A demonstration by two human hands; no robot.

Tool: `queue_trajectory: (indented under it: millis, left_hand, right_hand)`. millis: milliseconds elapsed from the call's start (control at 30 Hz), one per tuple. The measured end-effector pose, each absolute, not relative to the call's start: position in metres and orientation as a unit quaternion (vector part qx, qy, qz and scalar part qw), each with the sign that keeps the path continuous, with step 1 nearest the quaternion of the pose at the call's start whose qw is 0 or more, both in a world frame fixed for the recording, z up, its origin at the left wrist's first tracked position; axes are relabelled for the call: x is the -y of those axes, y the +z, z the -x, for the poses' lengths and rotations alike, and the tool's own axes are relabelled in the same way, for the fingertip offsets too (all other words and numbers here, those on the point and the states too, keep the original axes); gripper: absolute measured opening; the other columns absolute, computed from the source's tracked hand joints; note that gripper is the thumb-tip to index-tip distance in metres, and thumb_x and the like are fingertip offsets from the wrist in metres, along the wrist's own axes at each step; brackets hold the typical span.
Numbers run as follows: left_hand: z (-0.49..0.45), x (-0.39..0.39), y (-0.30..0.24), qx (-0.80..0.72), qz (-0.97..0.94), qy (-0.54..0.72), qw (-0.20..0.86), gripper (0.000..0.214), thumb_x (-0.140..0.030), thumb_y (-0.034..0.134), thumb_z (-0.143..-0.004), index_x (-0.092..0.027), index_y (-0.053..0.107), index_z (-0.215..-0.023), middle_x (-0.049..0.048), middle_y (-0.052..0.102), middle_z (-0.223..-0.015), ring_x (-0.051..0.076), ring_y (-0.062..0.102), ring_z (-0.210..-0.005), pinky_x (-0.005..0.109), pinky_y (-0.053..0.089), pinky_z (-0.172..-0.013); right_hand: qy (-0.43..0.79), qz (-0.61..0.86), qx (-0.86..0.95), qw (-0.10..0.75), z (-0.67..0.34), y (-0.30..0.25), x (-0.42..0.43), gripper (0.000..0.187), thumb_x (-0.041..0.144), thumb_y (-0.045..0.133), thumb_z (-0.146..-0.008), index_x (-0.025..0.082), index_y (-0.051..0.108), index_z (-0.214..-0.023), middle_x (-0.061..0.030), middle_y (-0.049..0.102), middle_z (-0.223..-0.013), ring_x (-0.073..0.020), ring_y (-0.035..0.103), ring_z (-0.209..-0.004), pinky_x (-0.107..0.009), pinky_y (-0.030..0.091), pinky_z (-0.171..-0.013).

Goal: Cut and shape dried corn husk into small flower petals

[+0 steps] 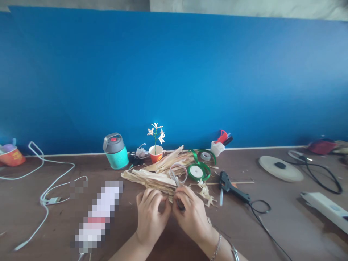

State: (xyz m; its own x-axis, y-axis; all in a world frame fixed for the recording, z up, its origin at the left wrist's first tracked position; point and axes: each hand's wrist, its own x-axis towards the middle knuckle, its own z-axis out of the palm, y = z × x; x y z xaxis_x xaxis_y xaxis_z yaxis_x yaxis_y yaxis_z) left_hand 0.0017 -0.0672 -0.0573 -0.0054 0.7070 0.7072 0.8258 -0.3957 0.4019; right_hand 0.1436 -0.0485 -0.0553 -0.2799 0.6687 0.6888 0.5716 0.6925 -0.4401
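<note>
My left hand (152, 212) and my right hand (190, 214) meet low in the middle, thumbs and fingertips pinched close together. What looks like a pair of scissors (174, 177) sticks up out of my right hand, with a dark part inside the curled fingers. Anything between my left fingertips is too small or hidden to make out. Right beyond the fingers lies a bundle of dry, pale husk strips (148, 177). A thin pale ring (186, 173) stands behind the scissors. Small cut husk petals (206, 192) lie to the right of my right hand.
Green ribbon on a spool (197, 172), a tape roll (206, 156) and a glue gun (233, 188) with its cord lie to the right. Husk flowers (156, 135) stand in a paper cup (156, 156) beside a teal flask (116, 156). White cables (54, 181) run across the left.
</note>
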Motion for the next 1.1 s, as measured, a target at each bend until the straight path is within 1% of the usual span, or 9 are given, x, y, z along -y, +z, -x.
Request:
queue_trajectory:
  millis: [133,200,300,367,467,533,633,900,1100]
  left_hand:
    - [0.007,0.063,-0.058,0.567,0.688,-0.449,0.06,0.011,-0.014,0.056,-0.079,-0.02,0.058,-0.07,-0.0002,0.063,-0.068,0.02,0.056,-0.075,0.035,0.034,-0.075]
    - [0.014,0.061,-0.057,0.571,0.689,-0.444,0.045,0.012,-0.014,0.054,-0.079,-0.02,0.061,-0.087,0.0021,0.067,-0.081,0.022,0.058,-0.083,0.036,0.035,-0.077]
    - [0.018,0.06,-0.057,0.551,0.719,-0.423,0.015,0.028,-0.017,0.054,-0.08,-0.021,0.058,-0.107,0.0049,0.067,-0.098,0.024,0.058,-0.094,0.037,0.036,-0.08]
    - [0.016,0.06,-0.056,0.536,0.738,-0.41,-0.004,0.023,-0.018,0.056,-0.08,-0.022,0.06,-0.103,0.0038,0.067,-0.097,0.024,0.058,-0.094,0.036,0.036,-0.079]
    - [0.011,0.061,-0.056,0.527,0.743,-0.411,-0.014,0.008,-0.017,0.056,-0.082,-0.022,0.062,-0.082,0.0009,0.067,-0.081,0.021,0.059,-0.084,0.034,0.035,-0.074]
    - [0.008,0.061,-0.056,0.519,0.746,-0.416,-0.01,0.013,-0.015,0.054,-0.084,-0.021,0.061,-0.076,0.0004,0.065,-0.075,0.02,0.058,-0.081,0.033,0.034,-0.072]
    - [0.006,0.062,-0.056,0.51,0.754,-0.414,-0.005,0.015,-0.015,0.052,-0.085,-0.021,0.061,-0.076,0.0008,0.065,-0.074,0.019,0.058,-0.079,0.032,0.034,-0.07]
    - [0.006,0.061,-0.059,0.512,0.756,-0.407,-0.001,0.009,-0.015,0.054,-0.084,-0.02,0.061,-0.081,0.0012,0.065,-0.077,0.02,0.058,-0.081,0.033,0.033,-0.071]
    - [0.002,0.063,-0.058,0.501,0.755,-0.421,0.045,0.018,-0.012,0.053,-0.084,-0.019,0.056,-0.067,-0.0002,0.061,-0.065,0.018,0.055,-0.072,0.033,0.032,-0.071]
  right_hand:
    - [0.072,0.428,0.77,0.468,-0.144,-0.056,0.047,0.015,0.006,0.05,-0.078,0.019,0.055,-0.074,-0.006,0.061,-0.08,-0.0187,0.06,-0.073,-0.029,0.05,-0.065]
    - [0.093,0.436,0.761,0.472,-0.146,-0.056,0.044,0.016,0.006,0.05,-0.079,0.019,0.055,-0.072,-0.0053,0.06,-0.079,-0.0177,0.06,-0.072,-0.028,0.05,-0.064]
    - [0.13,0.42,0.765,0.471,-0.148,-0.055,0.039,0.016,0.006,0.051,-0.08,0.02,0.056,-0.073,-0.0051,0.06,-0.08,-0.0169,0.06,-0.071,-0.027,0.05,-0.063]
    - [0.141,0.405,0.774,0.465,-0.149,-0.055,0.038,0.017,0.006,0.051,-0.08,0.02,0.057,-0.075,-0.0055,0.06,-0.082,-0.0173,0.06,-0.073,-0.027,0.051,-0.065]
    - [0.137,0.392,0.789,0.453,-0.15,-0.055,0.039,0.017,0.005,0.05,-0.081,0.02,0.058,-0.078,-0.0065,0.06,-0.085,-0.0187,0.06,-0.079,-0.029,0.052,-0.07]
    - [0.137,0.394,0.793,0.443,-0.149,-0.056,0.04,0.017,0.005,0.05,-0.08,0.02,0.058,-0.082,-0.007,0.06,-0.088,-0.0196,0.06,-0.083,-0.031,0.052,-0.073]
    - [0.148,0.396,0.794,0.436,-0.149,-0.056,0.041,0.018,0.006,0.051,-0.081,0.02,0.059,-0.087,-0.0072,0.06,-0.091,-0.0203,0.06,-0.086,-0.032,0.052,-0.076]
    - [0.141,0.38,0.804,0.436,-0.148,-0.054,0.041,0.019,0.005,0.048,-0.082,0.02,0.06,-0.083,-0.0073,0.061,-0.09,-0.0198,0.061,-0.084,-0.03,0.052,-0.074]
    - [0.117,0.399,0.785,0.46,-0.144,-0.057,0.044,0.017,0.004,0.05,-0.077,0.019,0.056,-0.075,-0.0062,0.061,-0.083,-0.019,0.061,-0.078,-0.028,0.051,-0.067]
